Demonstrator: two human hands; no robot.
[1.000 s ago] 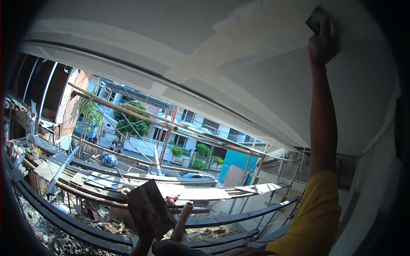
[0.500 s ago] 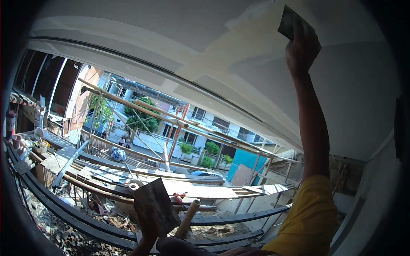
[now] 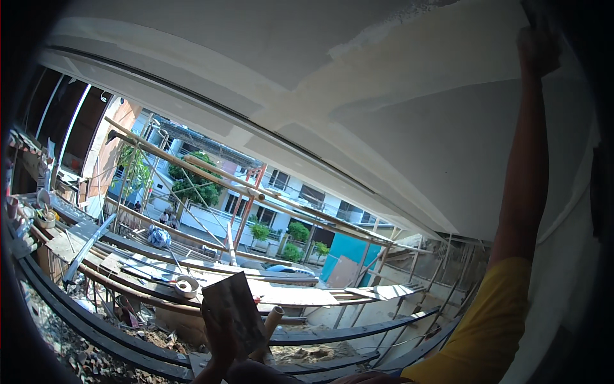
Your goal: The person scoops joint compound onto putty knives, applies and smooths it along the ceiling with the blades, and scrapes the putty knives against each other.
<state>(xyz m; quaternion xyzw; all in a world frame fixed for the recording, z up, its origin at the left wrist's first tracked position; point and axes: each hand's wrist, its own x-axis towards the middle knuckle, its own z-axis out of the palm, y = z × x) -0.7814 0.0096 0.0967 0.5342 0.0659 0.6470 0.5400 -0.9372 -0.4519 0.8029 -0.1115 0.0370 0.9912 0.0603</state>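
- Left hand grasps a rectangular plate, tilted, broad face showing.
- Right hand, well above the plate and to its right, grips a dark flat tool, partly lost in shadow.
- Above the plate spreads a patchy ceiling.
- Beyond the plate, to its left, stands a round bowl.
- Just right of the plate shows a tan pole.

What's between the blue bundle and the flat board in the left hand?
In the head view, a round pale tub and planks lie between the blue bundle and the flat board in the left hand.
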